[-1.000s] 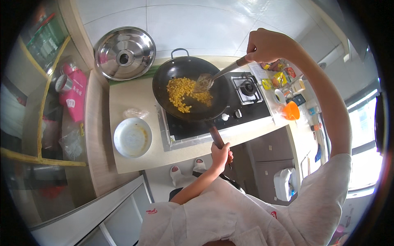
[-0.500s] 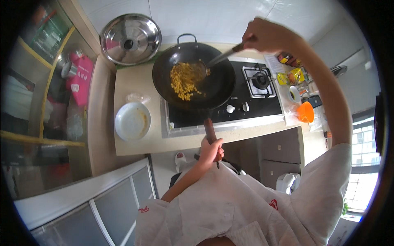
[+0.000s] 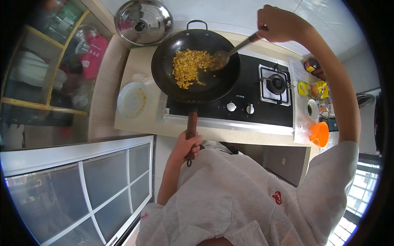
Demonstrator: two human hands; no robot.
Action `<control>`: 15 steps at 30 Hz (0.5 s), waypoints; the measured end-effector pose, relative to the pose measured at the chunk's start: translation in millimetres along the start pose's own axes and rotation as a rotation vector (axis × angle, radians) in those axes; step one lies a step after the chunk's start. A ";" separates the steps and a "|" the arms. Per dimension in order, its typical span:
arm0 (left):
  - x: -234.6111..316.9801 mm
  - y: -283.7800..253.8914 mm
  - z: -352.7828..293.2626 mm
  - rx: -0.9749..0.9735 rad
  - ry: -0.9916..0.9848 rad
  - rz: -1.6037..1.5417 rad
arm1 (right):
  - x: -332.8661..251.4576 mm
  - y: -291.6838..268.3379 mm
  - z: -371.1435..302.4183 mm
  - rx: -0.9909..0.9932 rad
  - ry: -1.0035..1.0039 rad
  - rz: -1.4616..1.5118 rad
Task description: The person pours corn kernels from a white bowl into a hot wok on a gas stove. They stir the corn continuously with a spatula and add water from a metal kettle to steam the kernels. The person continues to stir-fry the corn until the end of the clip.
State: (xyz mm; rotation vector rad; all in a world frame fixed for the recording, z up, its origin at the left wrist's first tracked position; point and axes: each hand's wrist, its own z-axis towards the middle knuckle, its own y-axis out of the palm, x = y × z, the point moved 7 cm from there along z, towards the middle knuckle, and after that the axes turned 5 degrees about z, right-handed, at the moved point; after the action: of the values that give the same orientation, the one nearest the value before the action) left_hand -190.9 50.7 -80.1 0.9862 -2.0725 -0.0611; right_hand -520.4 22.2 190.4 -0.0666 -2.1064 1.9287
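A dark wok [image 3: 213, 86] with a loop handle at its far side sits over the left part of the stove [image 3: 197, 110]. Yellow corn kernels [image 3: 186, 67] lie in a loose heap toward the wok's left. My left hand [image 3: 184, 147] is wrapped round the wok's long wooden handle [image 3: 191, 125] at the near side. Above and to the right, my right hand [image 3: 283, 24] grips the end of a metal spatula [image 3: 242, 45]. The spatula's blade rests low in the wok, at the right edge of the corn.
A shiny domed lid [image 3: 152, 20] leans at the back left. On the left counter lies a white plate [image 3: 130, 102] with yellow smears. A bare burner [image 3: 277, 84] is to the right; beyond it are an orange cup [image 3: 319, 134], a small bowl [image 3: 312, 109] and yellow packets [image 3: 314, 89].
The view has shifted slightly. The spatula blade has moved right within the wok, and the corn lies more spread out. Both hands keep their holds.
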 end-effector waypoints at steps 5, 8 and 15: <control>3.0 1.7 -3.3 0.038 -0.012 0.044 | -21.7 -15.2 24.2 0.025 -0.425 0.122; 6.5 2.9 -3.0 0.026 -0.005 0.046 | -41.0 -39.5 11.5 0.142 -0.644 0.009; -2.2 -4.5 -0.3 0.011 -0.012 0.004 | -37.7 -44.3 -19.7 0.067 -0.139 0.201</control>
State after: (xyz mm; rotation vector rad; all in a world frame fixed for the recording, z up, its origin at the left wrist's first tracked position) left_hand -187.1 49.2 -82.9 0.9905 -2.0880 -0.0531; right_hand -472.8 28.2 228.6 -0.1395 -2.1939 2.1760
